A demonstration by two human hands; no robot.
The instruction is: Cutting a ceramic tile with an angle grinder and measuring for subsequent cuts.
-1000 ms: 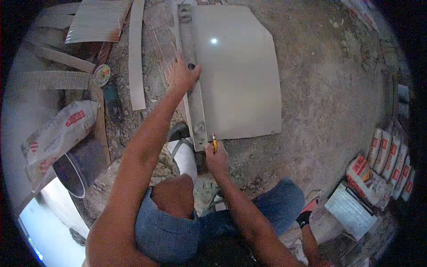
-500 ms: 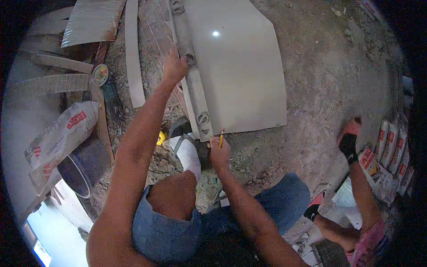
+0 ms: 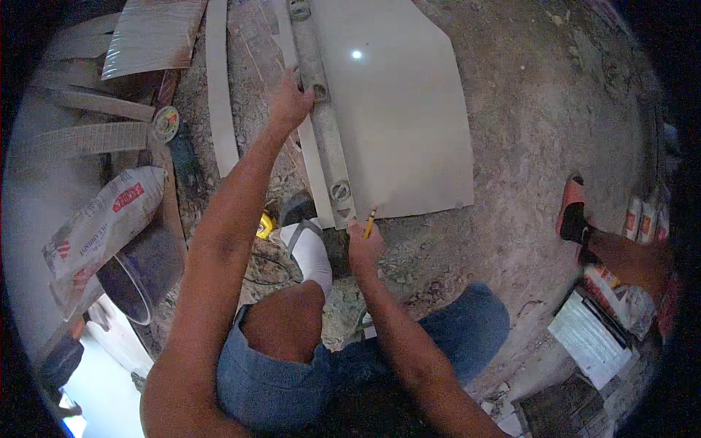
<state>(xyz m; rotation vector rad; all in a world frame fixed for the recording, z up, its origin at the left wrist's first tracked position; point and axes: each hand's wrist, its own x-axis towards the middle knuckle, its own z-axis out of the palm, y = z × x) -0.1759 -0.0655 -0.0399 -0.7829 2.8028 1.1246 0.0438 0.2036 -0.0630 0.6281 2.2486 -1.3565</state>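
Observation:
A long spirit level (image 3: 330, 142) lies lengthwise along the left side of a large pale tile (image 3: 409, 124) with a cut-off far right corner. My left hand (image 3: 292, 104) grips the level at its middle, fingers over its left edge and thumb near the round vial. At the level's near end is my right hand (image 3: 365, 250), closed around a yellow pencil (image 3: 370, 221) that points up and away from me. Its fingertips touch or nearly touch the level's corner; I cannot tell which. A pale strip of the tile shows left of the level.
My sandalled foot (image 3: 305, 244) stands by the tile's near edge, with a yellow tape measure (image 3: 264, 226) beside it. Leftward are a bucket (image 3: 146, 274), a white sack (image 3: 109, 226), an angle grinder (image 3: 175, 139) and tile offcuts (image 3: 221, 87). Another person's foot (image 3: 575, 212) is at right.
The level has shifted slightly to the right, my left hand with it. My right hand with the pencil has moved slightly right. The other person's legs at right have moved, uncovering a white sheet.

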